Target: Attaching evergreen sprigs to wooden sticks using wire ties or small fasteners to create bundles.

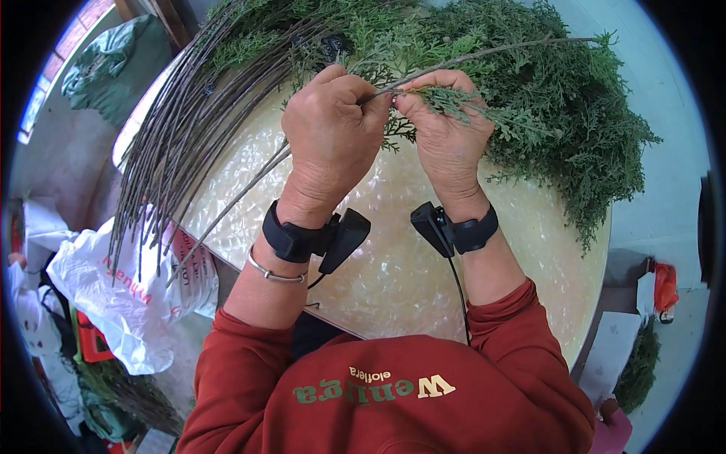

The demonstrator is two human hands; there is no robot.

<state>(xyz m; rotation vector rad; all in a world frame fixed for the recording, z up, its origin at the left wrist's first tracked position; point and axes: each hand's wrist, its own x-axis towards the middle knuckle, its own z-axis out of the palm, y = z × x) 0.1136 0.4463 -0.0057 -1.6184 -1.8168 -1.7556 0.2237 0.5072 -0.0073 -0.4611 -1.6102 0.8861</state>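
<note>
My left hand [333, 132] is closed round a long thin brown stem [246, 189]. That stem runs from the lower left, through the hand, to the upper right. Close beside it, my right hand [451, 132] pinches a green leafy sprig [522, 125] against the stem, thumb and forefinger together. Whether the sprig is joined to the stem there is hidden by the fingers. Both hands are over the far part of a pale, shiny table [393, 250]. A bundle of bare stems [181, 125] lies to the left, overhanging the table edge.
A heap of green foliage [560, 98] covers the table's far right. Something black and glossy [333, 49] lies among the greenery. White plastic bags [136, 303] are at the lower left, and a green sack [117, 68] at the upper left. More greenery [641, 363] is at the lower right.
</note>
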